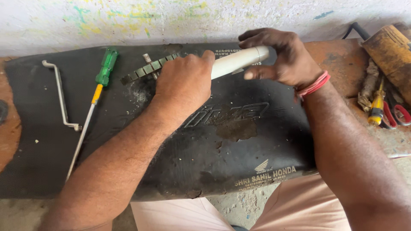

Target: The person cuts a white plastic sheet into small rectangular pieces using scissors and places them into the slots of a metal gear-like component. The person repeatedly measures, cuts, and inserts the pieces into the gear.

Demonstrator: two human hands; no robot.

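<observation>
Head view: left hand (182, 83) closed around white cylindrical part (239, 60) over black rubber mat (239, 145), right hand (280, 55) fingers curled on its far end, toothed metal strip (147, 68) alongside; step judged fitting, steady grip needed

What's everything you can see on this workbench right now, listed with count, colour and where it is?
Rubber mat: one, black, spread over the bench.
Screwdriver: one, green and yellow handle, left on the mat.
Bent rod: one, silver, far left on the mat.
Toothed part: one, grey metal, by the left hand.
Tube: one, white, held in both hands.
Small screwdriver: one, yellow, right edge.
Scissors: one, red handles, right edge.
Left hand: gripping the tube.
Right hand: on the tube's end.
</observation>
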